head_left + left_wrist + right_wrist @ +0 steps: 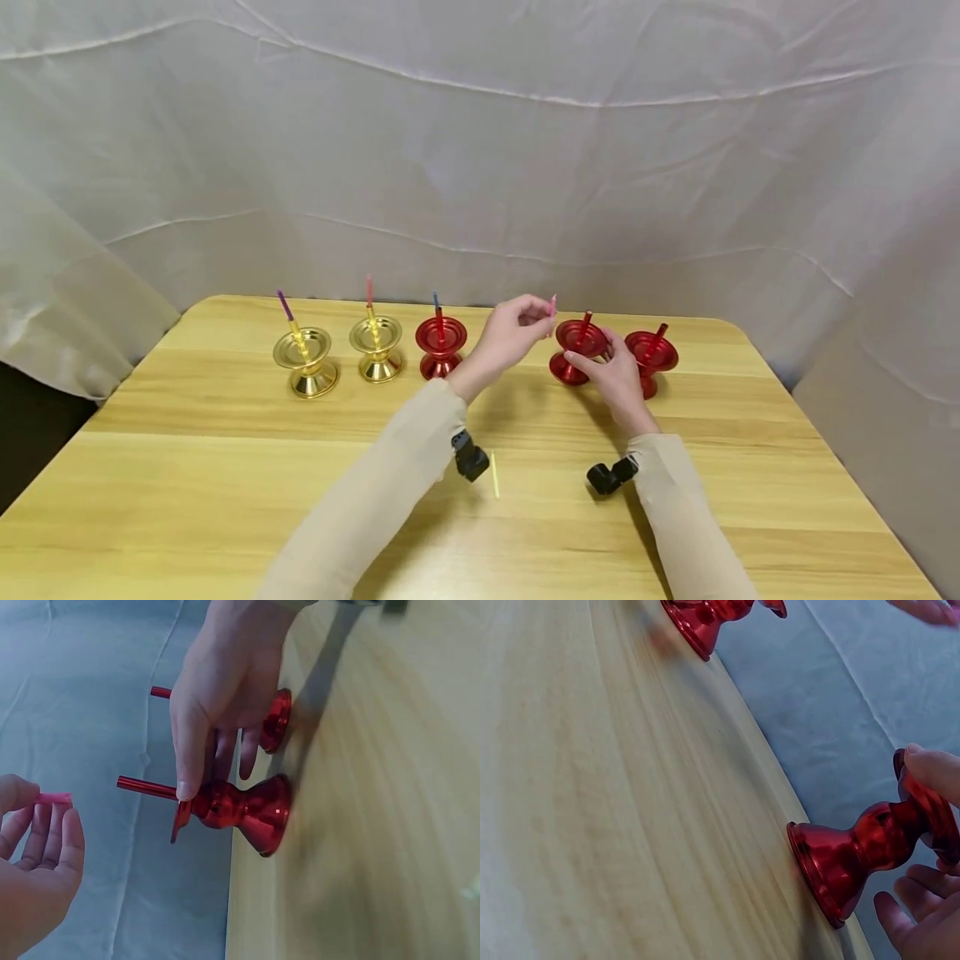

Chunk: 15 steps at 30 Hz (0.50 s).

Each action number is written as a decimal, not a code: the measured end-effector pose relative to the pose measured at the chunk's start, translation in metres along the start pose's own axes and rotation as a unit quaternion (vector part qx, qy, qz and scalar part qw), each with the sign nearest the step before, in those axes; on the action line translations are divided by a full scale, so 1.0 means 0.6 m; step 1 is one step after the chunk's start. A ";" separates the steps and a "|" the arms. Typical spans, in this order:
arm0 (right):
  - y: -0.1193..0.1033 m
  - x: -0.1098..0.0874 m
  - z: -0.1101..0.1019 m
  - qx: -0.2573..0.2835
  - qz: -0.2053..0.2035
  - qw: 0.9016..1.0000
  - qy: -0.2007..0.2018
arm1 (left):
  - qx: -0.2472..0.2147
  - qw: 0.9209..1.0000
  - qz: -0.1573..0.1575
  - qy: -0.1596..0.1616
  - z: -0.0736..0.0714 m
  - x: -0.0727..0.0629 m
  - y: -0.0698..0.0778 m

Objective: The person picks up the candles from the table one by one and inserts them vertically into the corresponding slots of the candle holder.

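My left hand (508, 333) pinches a short pink candle (553, 306) between thumb and fingers, held upright above the table. In the left wrist view the pink candle (54, 798) pokes out past the fingertips. My right hand (621, 382) holds the dish rim of a red metal candle holder (568, 369), thumb on one side and fingers on the other. That holder's central tube (146, 787) has no candle in it. Its flared base (821, 862) stands at the table's far edge in the right wrist view. The candle is left of the tube.
Another red holder (651, 353) with a bare tube stands on the right. Further left are a red holder (441, 335) with a blue candle and two gold holders (380, 365), (313, 379) with pink and purple candles. A yellow candle (495, 475) lies on the table.
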State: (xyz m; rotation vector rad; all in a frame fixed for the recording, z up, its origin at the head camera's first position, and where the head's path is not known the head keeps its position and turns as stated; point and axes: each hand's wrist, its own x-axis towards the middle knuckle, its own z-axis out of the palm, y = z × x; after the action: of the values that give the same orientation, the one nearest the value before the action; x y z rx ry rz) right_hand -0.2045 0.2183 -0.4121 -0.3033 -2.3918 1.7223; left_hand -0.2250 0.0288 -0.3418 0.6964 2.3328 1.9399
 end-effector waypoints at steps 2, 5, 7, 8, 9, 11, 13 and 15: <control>0.001 0.000 0.000 -0.001 -0.002 1.000 0.000 | 0.009 1.000 0.008 -0.001 0.009 0.016 0.004; 0.002 0.000 0.001 0.006 -0.001 1.000 0.000 | 0.018 1.000 0.016 -0.001 0.022 0.037 0.008; 0.002 0.001 0.001 0.009 0.000 1.000 -0.003 | 0.021 1.000 0.018 0.003 0.031 0.048 0.009; 0.002 0.001 0.002 0.012 0.001 1.000 -0.005 | 0.023 1.000 0.019 0.004 0.036 0.053 0.010; 0.003 0.002 0.002 0.013 0.003 1.000 -0.005 | 0.023 1.000 0.020 0.004 0.041 0.058 0.010; 0.005 0.003 0.002 0.008 0.002 1.000 -0.004 | 0.032 0.999 0.025 0.002 0.051 0.066 0.011; 0.006 0.005 0.001 0.002 -0.002 1.000 -0.003 | 0.043 0.998 0.035 -0.002 0.061 0.073 0.011; 0.006 0.005 0.001 -0.003 -0.003 1.000 -0.002 | 0.054 0.997 0.048 -0.005 0.069 0.080 0.010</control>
State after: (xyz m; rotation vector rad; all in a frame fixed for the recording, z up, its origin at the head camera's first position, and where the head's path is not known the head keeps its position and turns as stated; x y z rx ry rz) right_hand -0.2071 0.2198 -0.4156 -0.2932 -2.3995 1.7148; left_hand -0.2537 0.0847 -0.3330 0.8386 2.4575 1.8530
